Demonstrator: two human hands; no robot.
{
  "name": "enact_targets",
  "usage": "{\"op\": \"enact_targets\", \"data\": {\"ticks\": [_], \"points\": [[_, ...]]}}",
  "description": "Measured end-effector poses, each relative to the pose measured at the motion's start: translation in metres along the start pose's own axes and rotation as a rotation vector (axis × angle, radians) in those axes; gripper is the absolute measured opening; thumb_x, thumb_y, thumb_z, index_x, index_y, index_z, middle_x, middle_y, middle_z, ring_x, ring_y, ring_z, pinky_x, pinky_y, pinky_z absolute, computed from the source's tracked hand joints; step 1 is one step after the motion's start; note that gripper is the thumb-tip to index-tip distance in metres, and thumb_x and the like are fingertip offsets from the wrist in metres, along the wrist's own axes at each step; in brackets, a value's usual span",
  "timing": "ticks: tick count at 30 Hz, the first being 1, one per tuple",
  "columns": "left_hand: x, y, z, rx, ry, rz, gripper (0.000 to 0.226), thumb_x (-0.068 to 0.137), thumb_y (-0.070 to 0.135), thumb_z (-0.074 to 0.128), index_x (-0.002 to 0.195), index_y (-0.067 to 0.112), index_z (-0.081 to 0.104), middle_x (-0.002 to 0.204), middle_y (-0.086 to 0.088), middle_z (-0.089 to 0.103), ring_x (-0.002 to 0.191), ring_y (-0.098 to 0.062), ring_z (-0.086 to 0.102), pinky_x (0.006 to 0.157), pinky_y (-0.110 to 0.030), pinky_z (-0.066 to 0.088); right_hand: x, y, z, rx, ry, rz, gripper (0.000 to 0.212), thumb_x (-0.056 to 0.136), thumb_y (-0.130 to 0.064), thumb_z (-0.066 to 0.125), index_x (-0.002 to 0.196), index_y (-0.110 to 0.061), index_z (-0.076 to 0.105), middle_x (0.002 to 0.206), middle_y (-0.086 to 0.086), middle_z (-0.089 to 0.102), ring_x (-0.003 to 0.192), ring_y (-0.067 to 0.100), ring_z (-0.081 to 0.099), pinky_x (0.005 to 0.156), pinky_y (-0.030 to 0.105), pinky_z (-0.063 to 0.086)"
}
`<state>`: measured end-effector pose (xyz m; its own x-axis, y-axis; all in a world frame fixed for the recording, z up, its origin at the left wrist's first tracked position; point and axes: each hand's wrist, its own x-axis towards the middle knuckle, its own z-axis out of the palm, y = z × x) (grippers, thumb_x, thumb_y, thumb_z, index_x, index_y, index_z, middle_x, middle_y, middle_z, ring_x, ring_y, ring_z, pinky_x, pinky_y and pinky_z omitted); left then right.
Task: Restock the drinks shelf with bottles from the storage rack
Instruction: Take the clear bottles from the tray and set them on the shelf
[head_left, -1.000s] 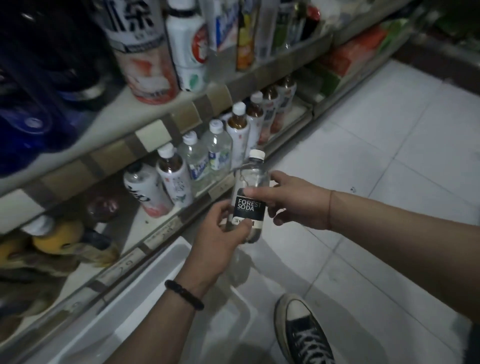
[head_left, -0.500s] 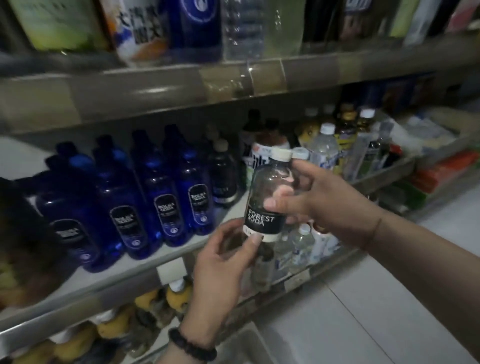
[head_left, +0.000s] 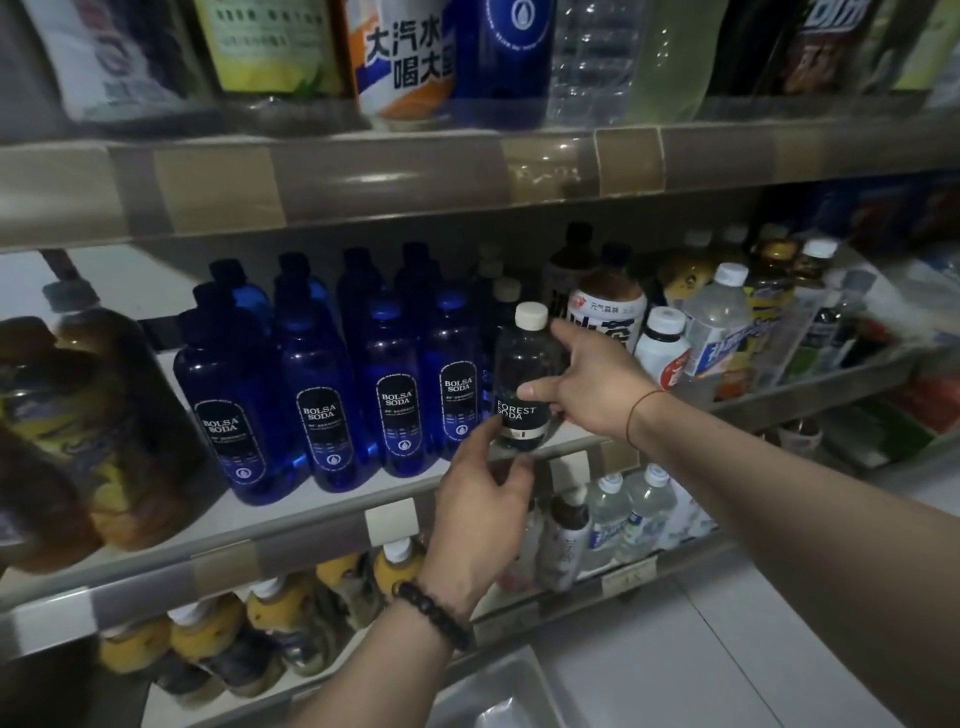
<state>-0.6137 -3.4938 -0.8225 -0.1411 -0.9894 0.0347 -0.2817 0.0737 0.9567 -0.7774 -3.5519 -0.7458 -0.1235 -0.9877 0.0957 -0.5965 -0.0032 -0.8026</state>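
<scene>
A clear Forest Soda bottle (head_left: 525, 374) with a white cap and black label stands upright at the front of the middle shelf (head_left: 322, 512), just right of the blue Bolsa Soda bottles (head_left: 322, 384). My right hand (head_left: 597, 387) grips its right side, thumb across the label. My left hand (head_left: 483, 512) is below and in front of the bottle, fingers spread, fingertips near its base; whether they touch is unclear.
Large bottles fill the top shelf (head_left: 467, 171). White and clear bottles (head_left: 717, 332) crowd the shelf right of the Forest Soda. Orange-topped bottles (head_left: 291, 618) and water bottles (head_left: 623, 514) sit on the lower shelf. A white bin (head_left: 498, 691) lies on the tiled floor.
Both hands lifted the Forest Soda bottle from low near the floor up to the middle shelf and moved it in beside the blue bottles. My left hand has loosened from it.
</scene>
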Motion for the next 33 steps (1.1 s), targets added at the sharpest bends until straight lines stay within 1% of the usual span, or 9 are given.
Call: {"op": "enact_targets", "data": {"ticks": [3, 8, 12, 15, 17, 22, 26, 31, 33], "points": [[0.002, 0.0, -0.003, 0.02, 0.011, 0.012, 0.057, 0.096, 0.046, 0.059, 0.151, 0.045, 0.043, 0.148, 0.014, 0.06, 0.128, -0.004, 0.061, 0.111, -0.039, 0.052, 0.003, 0.003, 0.0, -0.007, -0.042, -0.014, 0.05, 0.075, -0.021, 0.085, 0.116, -0.033, 0.059, 0.102, -0.008, 0.077, 0.094, 0.017, 0.074, 0.095, 0.046, 0.058], [0.002, 0.004, 0.002, 0.073, 0.042, 0.053, 0.057, 0.101, 0.035, 0.062, 0.154, 0.038, 0.042, 0.147, 0.011, 0.053, 0.118, -0.002, 0.064, 0.106, -0.037, 0.056, 0.004, 0.006, -0.005, 0.034, -0.173, -0.023, 0.072, 0.078, -0.021, 0.078, 0.139, -0.026, 0.042, 0.134, 0.003, 0.065, 0.122, 0.027, 0.065, 0.104, 0.052, 0.053], [-0.006, 0.015, 0.011, 0.254, 0.03, 0.118, 0.061, 0.106, 0.025, 0.057, 0.162, 0.02, 0.034, 0.164, 0.001, 0.033, 0.143, -0.014, 0.046, 0.122, -0.023, 0.03, 0.0, 0.003, -0.011, -0.107, -0.198, 0.011, 0.056, 0.088, -0.023, 0.075, 0.135, -0.03, 0.044, 0.105, 0.001, 0.075, 0.092, 0.025, 0.076, 0.087, 0.048, 0.062], [-0.009, 0.018, 0.018, 0.238, 0.05, 0.128, 0.062, 0.104, 0.018, 0.057, 0.162, 0.02, 0.033, 0.165, 0.0, 0.036, 0.149, -0.017, 0.041, 0.126, -0.03, 0.028, -0.004, -0.002, 0.001, -0.146, -0.132, -0.006, 0.069, 0.073, -0.038, 0.086, 0.128, -0.031, 0.046, 0.108, -0.006, 0.072, 0.094, 0.018, 0.074, 0.08, 0.043, 0.064], [-0.011, 0.018, 0.02, 0.232, 0.064, 0.107, 0.065, 0.104, 0.017, 0.057, 0.163, 0.018, 0.029, 0.167, 0.001, 0.035, 0.151, -0.016, 0.039, 0.124, -0.023, 0.025, -0.004, 0.0, 0.009, -0.194, -0.048, -0.015, 0.074, 0.069, -0.044, 0.087, 0.128, -0.032, 0.044, 0.111, -0.008, 0.07, 0.097, 0.018, 0.072, 0.082, 0.044, 0.063], [-0.013, 0.01, 0.025, 0.234, 0.071, 0.109, 0.07, 0.102, 0.016, 0.059, 0.164, 0.021, 0.028, 0.166, 0.001, 0.04, 0.147, -0.019, 0.047, 0.12, -0.041, 0.043, 0.0, 0.009, 0.01, -0.17, -0.033, -0.011, 0.064, 0.073, -0.044, 0.085, 0.124, -0.033, 0.048, 0.113, -0.009, 0.07, 0.1, 0.018, 0.072, 0.086, 0.044, 0.061], [-0.012, 0.009, 0.024, 0.276, 0.056, 0.115, 0.074, 0.102, 0.018, 0.061, 0.166, 0.019, 0.023, 0.171, 0.002, 0.03, 0.154, -0.017, 0.038, 0.125, -0.038, 0.035, 0.0, 0.01, 0.011, -0.204, -0.036, -0.009, 0.062, 0.072, -0.049, 0.082, 0.121, -0.036, 0.046, 0.112, -0.01, 0.071, 0.097, 0.019, 0.073, 0.086, 0.045, 0.061], [-0.009, 0.009, 0.016, 0.26, 0.068, 0.101, 0.07, 0.098, 0.02, 0.065, 0.161, 0.018, 0.034, 0.16, -0.002, 0.045, 0.141, -0.02, 0.053, 0.12, -0.04, 0.043, -0.012, 0.015, 0.024, -0.165, 0.058, 0.019, 0.069, 0.059, -0.068, 0.065, 0.121, -0.044, 0.047, 0.111, -0.01, 0.071, 0.099, 0.022, 0.071, 0.088, 0.047, 0.059], [-0.01, 0.016, 0.011, 0.23, 0.059, 0.099, 0.064, 0.098, 0.021, 0.065, 0.157, 0.019, 0.04, 0.155, -0.001, 0.049, 0.136, -0.019, 0.055, 0.117, -0.03, 0.042, -0.021, 0.017, 0.028, -0.154, 0.097, 0.035, 0.055, 0.07, -0.061, 0.069, 0.116, -0.036, 0.052, 0.107, -0.007, 0.072, 0.097, 0.023, 0.07, 0.09, 0.045, 0.058]]}}
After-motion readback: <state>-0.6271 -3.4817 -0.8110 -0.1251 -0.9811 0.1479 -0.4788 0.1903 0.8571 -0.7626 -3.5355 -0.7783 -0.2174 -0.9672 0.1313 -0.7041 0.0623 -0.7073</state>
